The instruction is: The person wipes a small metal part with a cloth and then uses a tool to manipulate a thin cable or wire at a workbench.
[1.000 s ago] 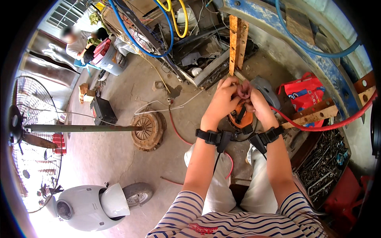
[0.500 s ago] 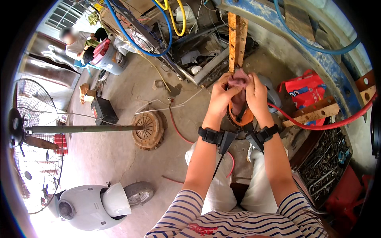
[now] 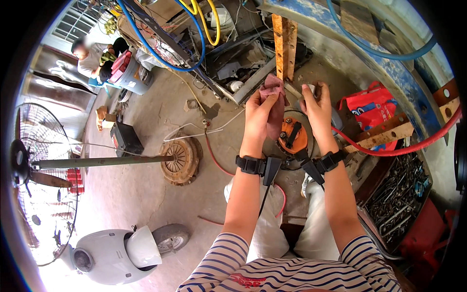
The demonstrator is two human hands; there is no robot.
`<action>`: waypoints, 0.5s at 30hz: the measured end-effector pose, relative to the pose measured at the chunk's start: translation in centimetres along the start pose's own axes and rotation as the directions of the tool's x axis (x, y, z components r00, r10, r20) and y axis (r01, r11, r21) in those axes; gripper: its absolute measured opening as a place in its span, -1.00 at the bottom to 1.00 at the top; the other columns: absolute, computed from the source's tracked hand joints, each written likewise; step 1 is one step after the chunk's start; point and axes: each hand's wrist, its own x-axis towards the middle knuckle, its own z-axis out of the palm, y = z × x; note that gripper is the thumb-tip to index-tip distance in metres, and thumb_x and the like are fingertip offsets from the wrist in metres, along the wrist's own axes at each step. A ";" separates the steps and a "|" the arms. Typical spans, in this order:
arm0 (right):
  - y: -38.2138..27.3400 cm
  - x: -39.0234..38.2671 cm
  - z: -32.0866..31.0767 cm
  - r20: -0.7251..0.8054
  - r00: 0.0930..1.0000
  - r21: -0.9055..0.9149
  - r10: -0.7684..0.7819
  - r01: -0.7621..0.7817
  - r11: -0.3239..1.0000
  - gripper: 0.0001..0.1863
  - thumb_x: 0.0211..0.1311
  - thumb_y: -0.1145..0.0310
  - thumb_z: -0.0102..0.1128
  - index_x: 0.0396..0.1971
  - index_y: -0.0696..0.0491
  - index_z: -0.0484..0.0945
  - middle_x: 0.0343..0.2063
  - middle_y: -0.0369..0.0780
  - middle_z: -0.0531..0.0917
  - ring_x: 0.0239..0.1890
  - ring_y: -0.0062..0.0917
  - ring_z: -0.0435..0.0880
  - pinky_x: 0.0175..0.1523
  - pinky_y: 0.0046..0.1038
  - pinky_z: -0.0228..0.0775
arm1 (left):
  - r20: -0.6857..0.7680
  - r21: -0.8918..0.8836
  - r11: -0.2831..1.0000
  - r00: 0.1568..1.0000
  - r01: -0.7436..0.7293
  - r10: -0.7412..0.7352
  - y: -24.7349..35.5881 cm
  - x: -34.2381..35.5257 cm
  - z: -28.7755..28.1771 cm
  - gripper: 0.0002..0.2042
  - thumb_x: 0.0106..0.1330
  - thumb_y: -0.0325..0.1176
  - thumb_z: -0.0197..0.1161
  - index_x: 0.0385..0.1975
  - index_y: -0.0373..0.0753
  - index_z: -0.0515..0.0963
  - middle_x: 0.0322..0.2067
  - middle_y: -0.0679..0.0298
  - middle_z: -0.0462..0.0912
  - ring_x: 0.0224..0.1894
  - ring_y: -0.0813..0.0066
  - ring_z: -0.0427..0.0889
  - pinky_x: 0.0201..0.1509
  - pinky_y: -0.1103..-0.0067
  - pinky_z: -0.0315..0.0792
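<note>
A pink cloth (image 3: 276,116) is clamped in the left hand (image 3: 257,116). Whether the right hand (image 3: 318,113) is closed cannot be told.

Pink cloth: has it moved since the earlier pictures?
Yes. Against the rusty upright post, the pink cloth has shifted left, now held in the left hand alone.
</note>
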 end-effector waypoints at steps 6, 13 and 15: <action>-0.9 -0.3 0.2 0.016 0.990 -0.049 0.138 -0.137 0.989 -0.75 0.21 0.28 0.15 -0.31 0.18 0.44 -0.68 -0.34 0.44 -0.74 -0.74 0.37 -0.64 -0.66 0.15 | -0.034 0.045 0.999 0.999 0.027 -0.025 0.0 -0.2 0.6 -0.82 0.22 -0.45 0.15 -0.22 -0.36 0.48 -0.34 0.32 0.58 -0.33 0.65 0.52 -0.25 0.69 0.39; -0.5 -0.4 0.4 -0.010 0.998 -0.165 0.070 -0.070 0.984 -0.76 0.19 0.27 0.18 -0.42 0.17 0.49 -0.70 -0.32 0.49 -0.73 -0.71 0.49 -0.65 -0.63 0.21 | 0.004 0.113 0.992 0.999 0.053 -0.054 -0.7 0.1 0.6 -0.81 0.20 -0.44 0.17 -0.22 -0.34 0.49 -0.36 0.35 0.57 -0.34 0.67 0.49 -0.26 0.71 0.36; -0.3 -0.3 0.2 -0.028 0.998 -0.207 0.052 -0.057 0.977 -0.76 0.19 0.27 0.18 -0.42 0.18 0.49 -0.69 -0.31 0.50 -0.73 -0.71 0.49 -0.64 -0.63 0.22 | 0.006 0.114 0.993 0.999 0.039 -0.040 -0.8 0.1 0.5 -0.81 0.20 -0.44 0.17 -0.21 -0.34 0.49 -0.36 0.35 0.57 -0.34 0.68 0.49 -0.26 0.71 0.36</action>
